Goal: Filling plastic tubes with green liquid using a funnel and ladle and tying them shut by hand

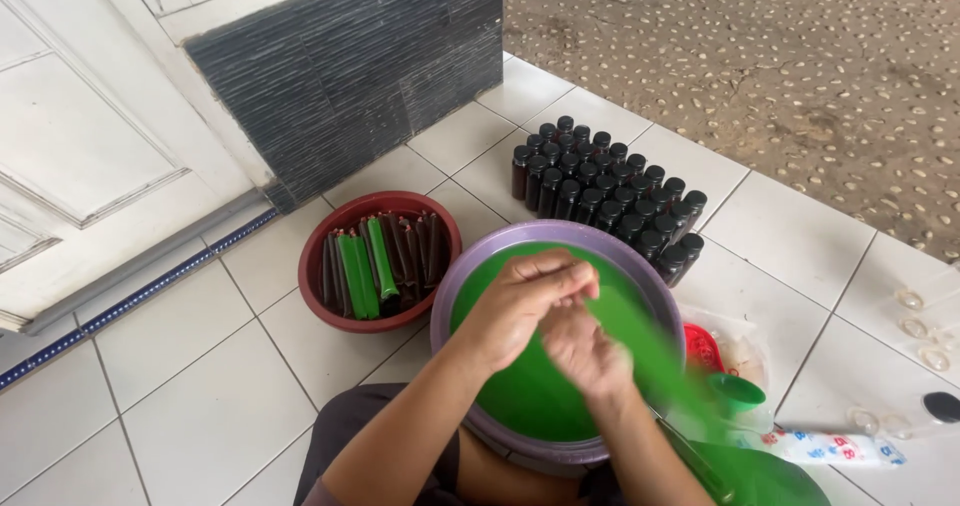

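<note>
Hands meet over the purple basin (460,276): my left hand (520,301) and right hand (585,351) both pinch the green tube (650,356), which slants down-right.

I see a round dark-red plastic bowl (318,284) on the white tiled floor (200,406), holding long thin green and dark-brown filled plastic tubes (378,258). Well to the right of that bowl stands a tight block of small dark bottles with black caps (605,191). Behind the bowl rises a dark grey ribbed tile wall panel (350,76), and to its left a white panelled door (80,136). Far right of the bowl lie a few clear round lids (915,316) and a printed plastic packet (840,448). Beyond the bottles is brown pebbled ground (760,46).
</note>
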